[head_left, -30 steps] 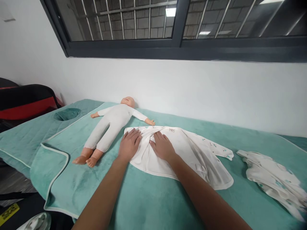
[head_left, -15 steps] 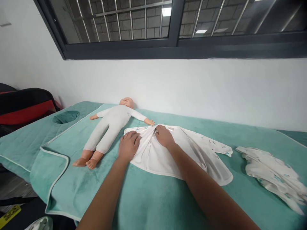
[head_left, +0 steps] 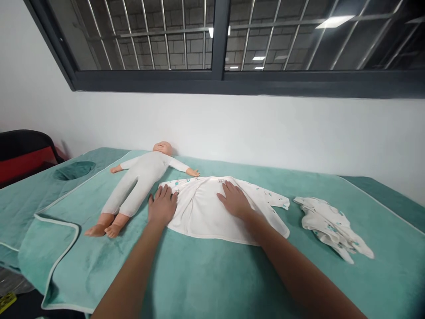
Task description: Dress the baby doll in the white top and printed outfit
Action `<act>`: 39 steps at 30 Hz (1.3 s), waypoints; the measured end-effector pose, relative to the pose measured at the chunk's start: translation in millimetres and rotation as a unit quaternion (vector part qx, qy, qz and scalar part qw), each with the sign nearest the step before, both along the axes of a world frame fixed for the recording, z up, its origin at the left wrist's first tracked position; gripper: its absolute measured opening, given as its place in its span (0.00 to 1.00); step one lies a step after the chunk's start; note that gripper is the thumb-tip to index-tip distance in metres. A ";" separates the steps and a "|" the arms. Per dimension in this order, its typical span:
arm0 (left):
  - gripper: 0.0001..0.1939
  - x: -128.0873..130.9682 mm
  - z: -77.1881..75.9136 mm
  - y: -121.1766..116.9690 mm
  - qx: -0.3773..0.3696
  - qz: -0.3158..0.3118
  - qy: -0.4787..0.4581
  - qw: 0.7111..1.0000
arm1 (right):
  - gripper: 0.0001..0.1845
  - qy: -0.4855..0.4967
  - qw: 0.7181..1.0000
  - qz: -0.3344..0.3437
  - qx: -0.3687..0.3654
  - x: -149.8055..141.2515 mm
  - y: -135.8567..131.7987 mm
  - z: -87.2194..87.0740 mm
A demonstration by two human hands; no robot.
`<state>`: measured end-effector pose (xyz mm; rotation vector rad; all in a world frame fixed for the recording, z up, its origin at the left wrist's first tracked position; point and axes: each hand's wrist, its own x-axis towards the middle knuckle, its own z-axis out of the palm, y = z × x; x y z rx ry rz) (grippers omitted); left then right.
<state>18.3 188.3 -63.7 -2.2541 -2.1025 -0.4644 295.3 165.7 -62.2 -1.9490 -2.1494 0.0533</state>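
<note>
Here, a white baby shirt [head_left: 202, 212] lies spread midway along the green-covered bed [head_left: 206, 283]. The left hand [head_left: 162, 206] rests at its left sleeve, fingers slightly spread; the right hand [head_left: 234, 198] lies flat on its body, fingers loosely extended. A doll [head_left: 142, 177] lies left, head near the far edge, one arm reaching just beside the shirt. A crumpled garment [head_left: 332, 226] lies nearer the right end. The shirt's neck print [head_left: 221, 180] is too small to read.

Your right hand [head_left: 235, 200] covers some of the white shirt [head_left: 202, 215] — your left hand [head_left: 162, 206] hides part of one sleeve [head_left: 178, 183]. The neck mark [head_left: 221, 180] is too small to read. The left edge cuts off a red-and-black thing [head_left: 28, 159].
</note>
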 end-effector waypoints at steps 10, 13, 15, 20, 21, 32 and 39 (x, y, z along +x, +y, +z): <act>0.25 -4.6 -12.9 1.2 0.054 0.016 -0.019 0.998 | 0.26 0.100 0.948 -0.258 0.156 138.1 -82.2 22.1; 0.24 -5.1 -13.5 2.0 0.055 0.020 -0.028 0.998 | 0.27 0.023 0.948 -0.311 0.063 165.5 -86.8 18.7; 0.24 -5.6 -13.2 1.6 0.055 0.016 -0.030 0.998 | 0.23 0.059 0.950 -0.303 0.037 171.8 -84.4 13.7; 0.23 -6.1 -12.7 1.6 0.052 0.025 -0.046 0.997 | 0.16 0.212 0.920 -0.297 0.146 185.0 -60.9 9.3; 0.23 -6.0 -12.4 1.7 0.053 0.027 -0.050 0.997 | 0.18 0.219 0.911 -0.309 0.162 189.8 -54.6 9.5; 0.22 -2.4 -3.8 -0.7 0.038 0.036 -0.063 0.997 | 0.20 0.249 0.890 -0.315 0.216 218.5 -14.2 -8.5; 0.21 -0.6 -2.5 -0.5 0.032 0.042 -0.067 0.996 | 0.24 0.094 0.952 -0.164 0.242 177.7 -32.2 10.2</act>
